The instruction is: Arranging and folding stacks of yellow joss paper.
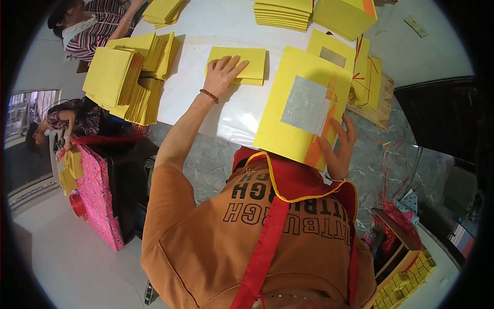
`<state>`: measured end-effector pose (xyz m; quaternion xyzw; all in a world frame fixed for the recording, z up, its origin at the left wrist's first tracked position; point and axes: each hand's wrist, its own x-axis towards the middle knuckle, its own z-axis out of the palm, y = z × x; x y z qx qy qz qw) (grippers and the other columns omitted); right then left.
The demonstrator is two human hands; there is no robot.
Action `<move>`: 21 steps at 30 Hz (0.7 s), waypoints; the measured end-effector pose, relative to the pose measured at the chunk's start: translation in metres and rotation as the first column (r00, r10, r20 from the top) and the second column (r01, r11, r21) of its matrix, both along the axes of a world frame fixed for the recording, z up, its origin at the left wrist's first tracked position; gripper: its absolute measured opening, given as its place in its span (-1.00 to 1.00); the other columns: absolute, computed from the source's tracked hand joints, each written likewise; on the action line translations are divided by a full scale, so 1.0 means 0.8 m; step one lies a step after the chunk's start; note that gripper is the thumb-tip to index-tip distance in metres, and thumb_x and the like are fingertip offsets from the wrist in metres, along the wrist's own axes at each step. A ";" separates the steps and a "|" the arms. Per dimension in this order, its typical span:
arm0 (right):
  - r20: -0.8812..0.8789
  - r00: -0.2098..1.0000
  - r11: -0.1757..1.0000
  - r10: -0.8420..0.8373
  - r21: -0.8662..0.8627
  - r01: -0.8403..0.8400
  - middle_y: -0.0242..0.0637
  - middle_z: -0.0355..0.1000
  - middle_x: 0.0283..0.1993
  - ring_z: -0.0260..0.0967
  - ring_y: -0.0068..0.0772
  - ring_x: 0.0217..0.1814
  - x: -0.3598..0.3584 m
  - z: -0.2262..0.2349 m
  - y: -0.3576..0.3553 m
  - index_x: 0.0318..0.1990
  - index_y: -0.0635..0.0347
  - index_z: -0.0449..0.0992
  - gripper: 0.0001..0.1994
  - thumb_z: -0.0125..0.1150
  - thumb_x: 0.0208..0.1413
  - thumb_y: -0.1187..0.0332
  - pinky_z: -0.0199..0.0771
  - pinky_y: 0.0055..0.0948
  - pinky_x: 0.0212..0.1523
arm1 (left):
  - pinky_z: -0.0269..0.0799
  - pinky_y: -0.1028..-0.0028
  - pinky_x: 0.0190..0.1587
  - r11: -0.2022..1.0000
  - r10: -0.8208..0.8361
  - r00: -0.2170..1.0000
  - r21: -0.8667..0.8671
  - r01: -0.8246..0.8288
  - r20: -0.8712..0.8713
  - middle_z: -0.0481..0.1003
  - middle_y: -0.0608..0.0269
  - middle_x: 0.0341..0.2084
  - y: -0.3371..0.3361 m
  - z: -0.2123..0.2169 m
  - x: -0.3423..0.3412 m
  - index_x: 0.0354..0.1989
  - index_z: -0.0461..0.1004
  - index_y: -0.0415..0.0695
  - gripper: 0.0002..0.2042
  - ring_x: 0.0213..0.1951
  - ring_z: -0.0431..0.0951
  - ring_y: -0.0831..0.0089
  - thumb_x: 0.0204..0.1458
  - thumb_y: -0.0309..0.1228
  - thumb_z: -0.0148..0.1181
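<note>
My left hand (224,72), with a bead bracelet on its wrist, lies flat with fingers spread on a small stack of plain yellow paper (254,64) on the white table (206,103). My right hand (338,147) grips the lower right edge of a large bundle of yellow sheets (290,108). The top sheet of this bundle carries a silver foil square and an orange stripe. The bundle is tilted over the table's near edge, above my red apron.
Tall fanned piles of yellow paper (123,77) stand at the table's left, with more stacks (283,13) and a yellow block (345,15) at the back. A wooden board (381,113) with foil sheets and red strings lies to the right. Two other people sit at the left, beside a pink box (98,201).
</note>
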<state>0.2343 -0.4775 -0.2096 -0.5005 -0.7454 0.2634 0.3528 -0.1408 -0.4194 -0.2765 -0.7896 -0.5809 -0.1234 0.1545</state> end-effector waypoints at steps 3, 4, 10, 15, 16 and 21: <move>-0.103 0.995 0.994 -0.020 -0.110 0.008 -0.09 0.05 0.23 -0.11 -0.07 0.31 -0.002 -0.002 -0.002 0.03 0.14 0.38 -0.51 0.28 -0.12 0.29 -0.09 -0.22 0.25 | 0.16 0.22 0.00 0.999 -0.010 1.000 -0.040 0.009 -0.004 0.31 0.27 0.04 0.002 -0.010 -0.002 0.15 0.23 0.20 -0.43 0.03 0.29 0.29 -0.11 -0.54 0.02; -0.101 0.995 0.994 -0.017 -0.112 0.005 -0.09 0.05 0.23 -0.11 -0.07 0.31 -0.003 -0.002 -0.002 0.03 0.14 0.38 -0.51 0.28 -0.12 0.29 -0.09 -0.22 0.25 | 0.16 0.22 0.00 0.999 -0.006 1.000 -0.041 0.006 -0.002 0.31 0.27 0.04 0.001 -0.012 -0.001 0.15 0.23 0.20 -0.43 0.03 0.29 0.29 -0.11 -0.54 0.02; -0.193 0.981 0.983 -0.024 -0.181 -0.011 0.01 0.03 0.21 -0.03 -0.03 0.28 -0.002 -0.008 -0.002 0.05 0.18 0.34 -0.49 0.27 -0.12 0.34 -0.02 -0.22 0.23 | 0.14 0.18 0.01 0.990 -0.027 1.000 -0.135 0.027 -0.001 0.25 0.25 0.08 -0.002 -0.015 -0.001 0.16 0.21 0.22 -0.42 0.05 0.25 0.26 -0.12 -0.49 0.08; -0.223 0.974 0.981 -0.026 -0.195 -0.018 -0.01 0.02 0.22 -0.05 -0.05 0.29 -0.003 -0.004 -0.002 0.06 0.18 0.35 -0.51 0.25 -0.11 0.33 -0.03 -0.22 0.23 | -0.04 0.09 0.16 0.925 0.000 1.000 -0.379 0.008 0.021 0.09 0.19 0.21 0.000 -0.013 -0.003 0.16 0.22 0.21 -0.51 0.19 0.09 0.22 -0.02 -0.28 0.05; -0.223 0.974 0.980 -0.029 -0.198 -0.016 -0.01 0.02 0.22 -0.05 -0.05 0.29 -0.002 -0.003 -0.001 0.06 0.18 0.35 -0.51 0.25 -0.11 0.33 -0.03 -0.22 0.23 | -0.04 0.09 0.16 0.924 -0.002 1.000 -0.382 0.010 0.021 0.09 0.19 0.21 0.000 -0.016 -0.004 0.16 0.22 0.21 -0.51 0.19 0.09 0.22 -0.02 -0.28 0.05; -0.135 0.989 0.996 0.065 0.069 -0.056 -0.14 0.09 0.23 -0.09 -0.06 0.31 0.006 0.012 0.001 -0.09 0.12 0.47 -0.63 0.26 -0.14 0.35 -0.06 -0.20 0.24 | -0.26 0.05 0.23 0.942 0.082 0.981 -0.334 -0.019 0.176 0.02 0.20 0.26 -0.002 -0.055 -0.004 0.16 0.22 0.22 -0.58 0.27 -0.04 0.22 0.12 -0.06 -0.20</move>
